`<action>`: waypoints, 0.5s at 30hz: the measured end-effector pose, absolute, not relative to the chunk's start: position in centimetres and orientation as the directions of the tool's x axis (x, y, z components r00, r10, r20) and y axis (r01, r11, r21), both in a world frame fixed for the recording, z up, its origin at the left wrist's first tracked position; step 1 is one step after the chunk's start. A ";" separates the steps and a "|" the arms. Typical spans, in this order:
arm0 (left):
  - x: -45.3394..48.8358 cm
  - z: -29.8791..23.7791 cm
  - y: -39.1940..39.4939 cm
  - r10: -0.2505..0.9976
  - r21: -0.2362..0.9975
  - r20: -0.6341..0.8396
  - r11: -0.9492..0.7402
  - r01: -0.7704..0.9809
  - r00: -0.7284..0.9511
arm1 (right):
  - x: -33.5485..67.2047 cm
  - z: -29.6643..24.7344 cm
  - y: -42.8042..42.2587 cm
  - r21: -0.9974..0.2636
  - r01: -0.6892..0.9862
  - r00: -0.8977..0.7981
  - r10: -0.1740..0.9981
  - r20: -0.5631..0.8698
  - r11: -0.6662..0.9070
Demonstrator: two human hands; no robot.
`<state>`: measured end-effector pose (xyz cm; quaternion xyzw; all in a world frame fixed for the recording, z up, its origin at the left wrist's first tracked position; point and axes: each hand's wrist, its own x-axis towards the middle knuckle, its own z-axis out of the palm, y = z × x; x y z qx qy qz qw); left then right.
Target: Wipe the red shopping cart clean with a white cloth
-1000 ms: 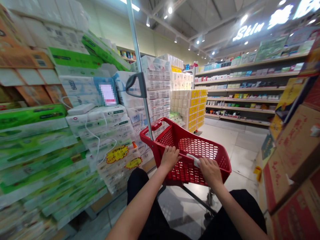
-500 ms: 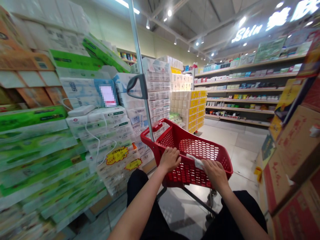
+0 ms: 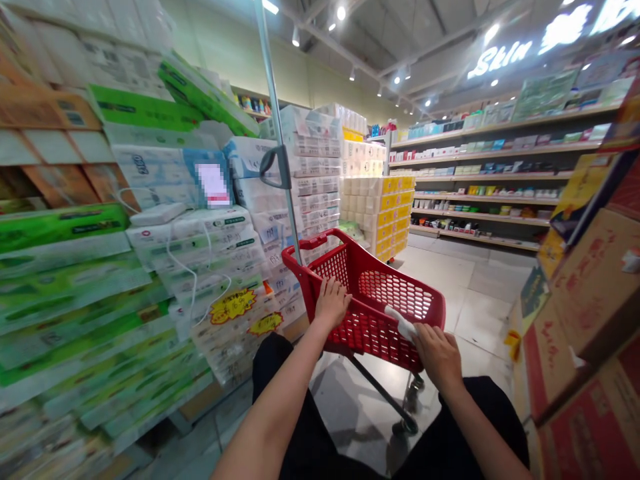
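Observation:
A red plastic shopping cart (image 3: 370, 337) with perforated sides stands sideways in front of my knees. My left hand (image 3: 332, 304) is closed over its near rim, close to the handle end. Toward the other end of that rim, my right hand (image 3: 440, 352) grips a crumpled white wipe (image 3: 400, 325), which lies against the rim; whether it is cloth or paper I cannot tell. A metal pole (image 3: 277, 107) with a grey loop grip (image 3: 276, 168) rises from the cart's handle end. I see nothing in the part of the basket that shows.
Stacked tissue packs (image 3: 75, 293) fill the left side, with a power bank-like white box (image 3: 159, 214) and cable on top. Cardboard boxes (image 3: 595, 287) stand close on the right. Shelves of small goods (image 3: 480, 177) line the back beyond the tiled floor (image 3: 480, 293).
The cart's far end has swung left and a little toward me. My right hand has slid along the rim with the wipe, toward that end. My left hand has shifted slightly up and left.

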<state>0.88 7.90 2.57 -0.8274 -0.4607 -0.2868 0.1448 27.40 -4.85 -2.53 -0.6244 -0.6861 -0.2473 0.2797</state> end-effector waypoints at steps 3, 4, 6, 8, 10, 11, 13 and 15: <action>2.8 1.2 6.5 0.663 0.035 0.585 -0.596 0.802 0.467 | 25.3 -1.8 -4.7 0.031 0.995 -0.095 0.735 0.671 0.099; 3.6 0.7 5.8 0.656 0.042 0.578 -0.617 0.786 0.485 | 24.8 -1.7 -4.7 0.046 0.994 -0.106 0.736 0.668 0.102; 4.9 0.0 4.7 0.658 0.071 0.575 -0.632 0.772 0.486 | 23.9 -1.7 -4.6 0.064 0.992 -0.123 0.734 0.668 0.108; 5.5 -0.3 4.0 0.670 0.102 0.569 -0.633 0.768 0.477 | 23.6 -2.0 -4.7 0.063 0.990 -0.136 0.725 0.675 0.126; 5.4 0.0 3.8 0.681 0.125 0.550 -0.639 0.759 0.482 | 24.0 -2.6 -4.8 0.049 0.982 -0.168 0.713 0.681 0.185; 5.2 0.2 3.8 0.685 0.134 0.540 -0.645 0.753 0.490 | 24.5 -2.9 -4.9 0.044 0.973 -0.196 0.704 0.683 0.228; 4.7 0.5 4.0 0.689 0.151 0.525 -0.654 0.741 0.500 | 26.0 -3.4 -5.0 0.047 0.942 -0.273 0.682 0.678 0.331; 4.4 0.7 4.0 0.692 0.168 0.520 -0.658 0.734 0.501 | 27.9 -3.9 -4.9 0.070 0.902 -0.361 0.653 0.665 0.427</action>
